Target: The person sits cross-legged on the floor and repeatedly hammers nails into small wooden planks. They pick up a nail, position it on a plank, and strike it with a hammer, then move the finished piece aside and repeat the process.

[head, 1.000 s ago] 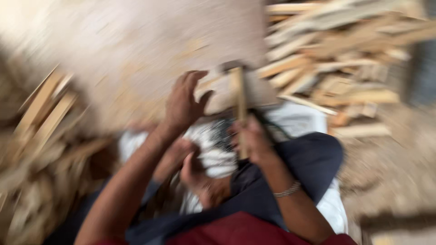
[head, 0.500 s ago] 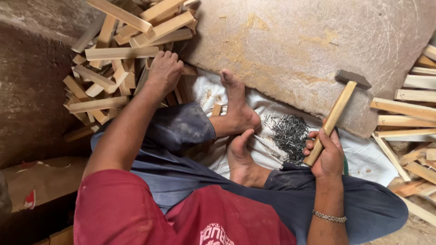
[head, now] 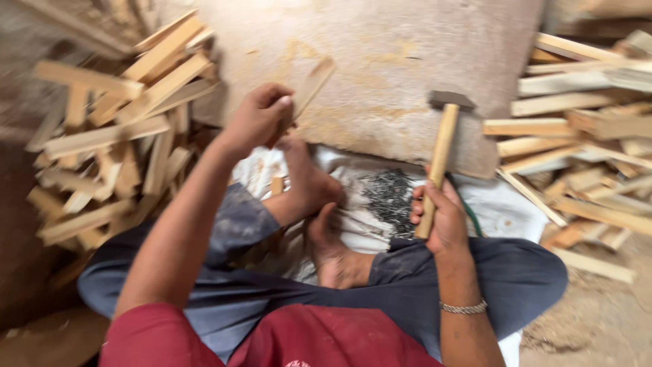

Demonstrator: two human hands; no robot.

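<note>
hands [head: 258,119] [head: 445,217] with wood strip [head: 309,88], hammer [head: 441,149]

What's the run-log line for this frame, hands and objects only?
left hand: holds wood strip | right hand: grips hammer upright | nail pile on white cloth | wood stacks both sides

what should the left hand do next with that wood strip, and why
Probably lay the strip flat on the slab in front of the feet. The left hand holds it raised and tilted over the slab, while the right hand grips the hammer upright, head up. The nails lie in a heap on the cloth, untouched.
</note>
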